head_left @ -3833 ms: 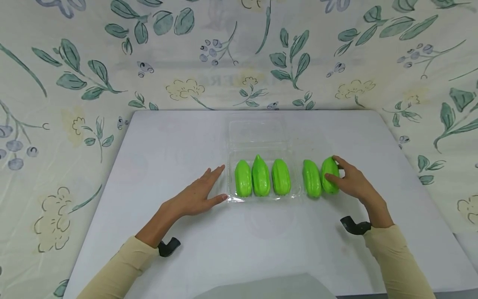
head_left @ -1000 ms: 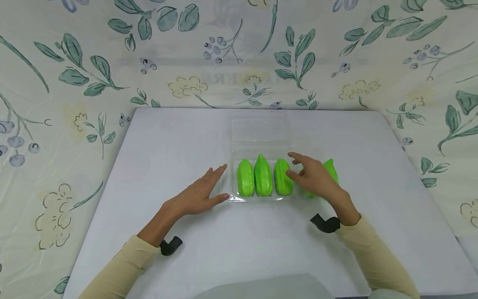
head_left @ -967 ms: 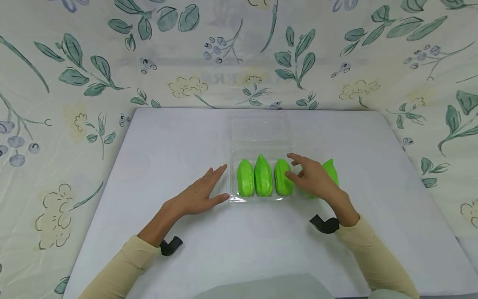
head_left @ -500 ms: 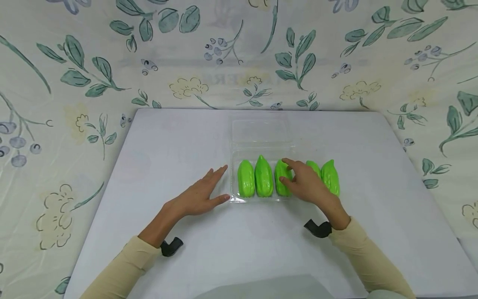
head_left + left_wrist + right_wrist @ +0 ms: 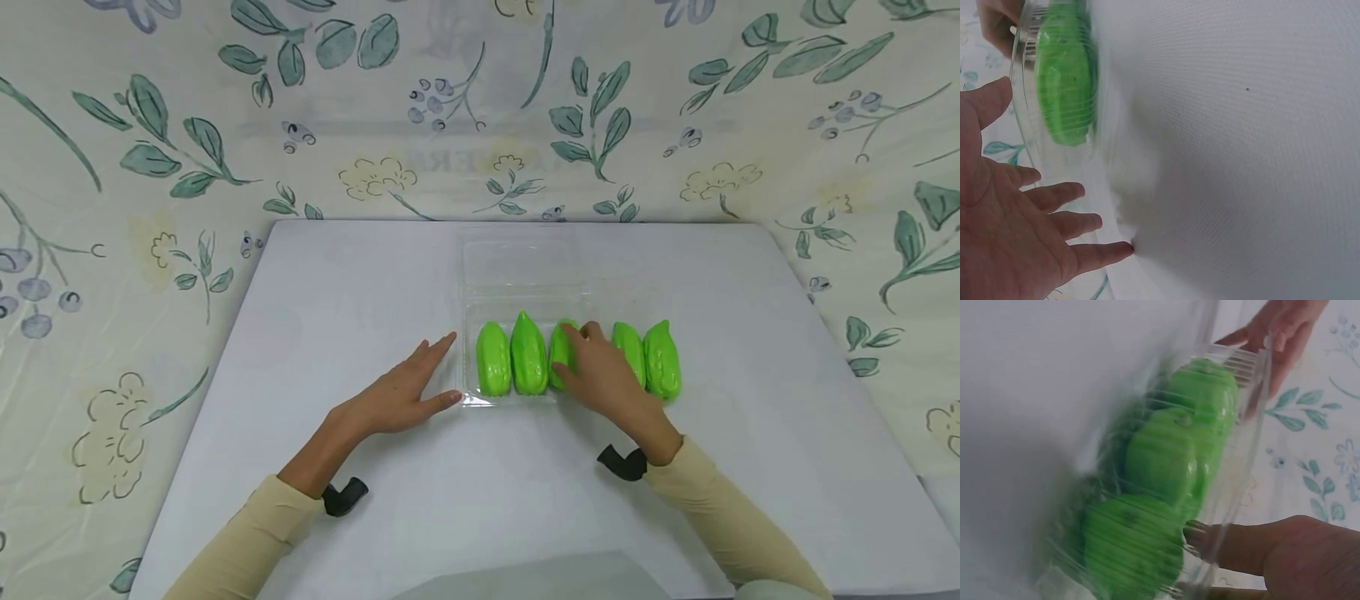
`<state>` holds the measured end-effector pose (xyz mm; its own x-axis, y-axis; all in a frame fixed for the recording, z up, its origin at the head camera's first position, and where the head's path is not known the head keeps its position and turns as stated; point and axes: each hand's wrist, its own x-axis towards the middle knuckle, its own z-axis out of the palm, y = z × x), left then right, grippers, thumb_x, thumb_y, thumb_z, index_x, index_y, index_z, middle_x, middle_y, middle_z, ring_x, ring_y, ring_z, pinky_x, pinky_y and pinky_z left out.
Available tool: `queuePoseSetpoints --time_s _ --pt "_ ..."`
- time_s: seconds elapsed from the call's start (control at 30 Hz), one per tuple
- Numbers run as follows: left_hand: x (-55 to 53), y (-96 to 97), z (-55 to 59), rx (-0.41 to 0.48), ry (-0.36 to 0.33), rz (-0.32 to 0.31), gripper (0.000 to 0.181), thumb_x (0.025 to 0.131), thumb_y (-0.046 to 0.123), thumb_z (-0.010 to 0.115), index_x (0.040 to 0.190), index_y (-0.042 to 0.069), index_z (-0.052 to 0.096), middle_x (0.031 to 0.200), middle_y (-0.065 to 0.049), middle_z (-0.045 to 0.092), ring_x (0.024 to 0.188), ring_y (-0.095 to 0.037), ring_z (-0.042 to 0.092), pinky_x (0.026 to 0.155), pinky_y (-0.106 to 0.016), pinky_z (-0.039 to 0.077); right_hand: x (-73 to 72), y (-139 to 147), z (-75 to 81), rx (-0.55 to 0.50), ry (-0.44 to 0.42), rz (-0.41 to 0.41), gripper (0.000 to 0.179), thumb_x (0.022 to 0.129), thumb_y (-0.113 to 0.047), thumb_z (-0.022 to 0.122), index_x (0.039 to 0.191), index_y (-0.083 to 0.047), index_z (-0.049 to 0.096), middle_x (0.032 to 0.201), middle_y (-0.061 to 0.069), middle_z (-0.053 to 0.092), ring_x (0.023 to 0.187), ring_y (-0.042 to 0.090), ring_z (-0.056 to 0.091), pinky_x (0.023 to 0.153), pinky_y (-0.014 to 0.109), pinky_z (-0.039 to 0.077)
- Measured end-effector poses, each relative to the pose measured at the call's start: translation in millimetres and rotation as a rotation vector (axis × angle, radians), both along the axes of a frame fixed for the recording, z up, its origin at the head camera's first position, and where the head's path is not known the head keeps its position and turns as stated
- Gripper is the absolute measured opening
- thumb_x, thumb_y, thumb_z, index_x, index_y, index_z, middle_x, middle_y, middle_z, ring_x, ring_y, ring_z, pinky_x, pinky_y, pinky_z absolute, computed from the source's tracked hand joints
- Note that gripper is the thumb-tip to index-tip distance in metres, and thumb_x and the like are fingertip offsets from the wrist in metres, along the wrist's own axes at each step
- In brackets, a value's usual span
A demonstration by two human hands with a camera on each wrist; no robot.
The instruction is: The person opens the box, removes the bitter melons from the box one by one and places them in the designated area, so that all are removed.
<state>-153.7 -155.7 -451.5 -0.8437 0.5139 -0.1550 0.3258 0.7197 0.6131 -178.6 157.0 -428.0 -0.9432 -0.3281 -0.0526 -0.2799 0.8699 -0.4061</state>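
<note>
both sleeves [image 5: 240, 537] are plain beige, a short curved black piece [image 5: 345, 497] jutting beside each cuff [image 5: 297, 493]

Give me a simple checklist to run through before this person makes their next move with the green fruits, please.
1. Lid folded back from the clear plastic clamshell box: ok.
2. Middle ribbed green fruit lying in the box between two others: ok.
3. Left hand open at the box's left side: ok.
4. Right hand firmly gripping the box's rightmost fruit: cannot tell; the hand hides part of it.
5. All fruits in the box: not ok; a nearer loose fruit and a farther loose fruit lie to its right.
</note>
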Motion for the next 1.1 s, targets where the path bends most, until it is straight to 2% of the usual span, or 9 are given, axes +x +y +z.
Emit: queuePoseSetpoints --time_s 0.1,0.23,0.5,0.7,0.93,1.1 --pt "-0.3 -0.3 -0.5 0.002 0.001 0.0 0.088 0.095 0.063 0.049 0.16 0.019 0.008 0.162 -0.002 0.017 0.147 -0.034 0.012 0.113 -0.053 0.022 1.1 -3 -4.2 -0.013 -0.021 -0.003 0.065 0.092 -0.02 0.07 0.144 0.005 0.041 0.129 0.034 0.041 0.049 0.016 0.05 0.046 0.028 0.045" --pt "0.1 -0.5 -1.7 -0.002 -0.002 0.004 0.089 0.094 0.064 0.048 0.16 0.021 0.007 0.162 -0.001 0.016 0.147 -0.034 0.012 0.114 -0.052 0.022 3.3 -5 -9.2 -0.053 -0.018 -0.003 0.064 0.092 -0.02 0.07 0.144 0.005 0.042 0.134 0.036 0.035 0.046 0.016 0.049 0.043 0.028 0.044" --pt "-0.1 -0.2 -1.0 -0.007 -0.003 0.004 0.088 0.095 0.061 0.05 0.16 0.021 0.006 0.162 -0.003 0.017 0.147 -0.034 0.012 0.113 -0.053 0.022 1.7 -5 -11.1 -0.085 -0.006 -0.008 0.063 0.091 -0.021 0.071 0.142 0.003 0.046 0.141 0.036 0.032 0.067 0.027 0.059 0.061 0.041 0.054" --pt "-0.1 0.1 -0.3 -0.011 -0.006 0.007 0.087 0.096 0.059 0.051 0.16 0.021 0.006 0.162 -0.004 0.018 0.147 -0.034 0.013 0.113 -0.053 0.023 1.6 -2 -6.3 -0.096 -0.018 -0.001 0.062 0.091 -0.022 0.071 0.142 0.003 0.047 0.141 0.036 0.033 0.082 0.033 0.061 0.07 0.045 0.055" --pt "0.3 -0.1 -0.1 -0.007 -0.006 0.004 0.087 0.096 0.058 0.052 0.16 0.021 0.006 0.162 -0.002 0.018 0.147 -0.034 0.013 0.114 -0.052 0.022 1.8 0 1.7 -0.132 -0.006 0.004 0.062 0.09 -0.023 0.073 0.142 0.0 0.049 0.141 0.033 0.035 0.087 0.036 0.061 0.072 0.05 0.054" --pt "0.3 -0.5 0.9 0.002 -0.009 0.003 0.087 0.096 0.059 0.052 0.16 0.021 0.006 0.162 -0.002 0.017 0.147 -0.034 0.013 0.114 -0.052 0.022 3.5 2 7.8 -0.155 0.018 0.014 0.06 0.089 -0.023 0.074 0.14 -0.002 0.051 0.141 0.032 0.036 0.074 0.028 0.06 0.063 0.044 0.053"
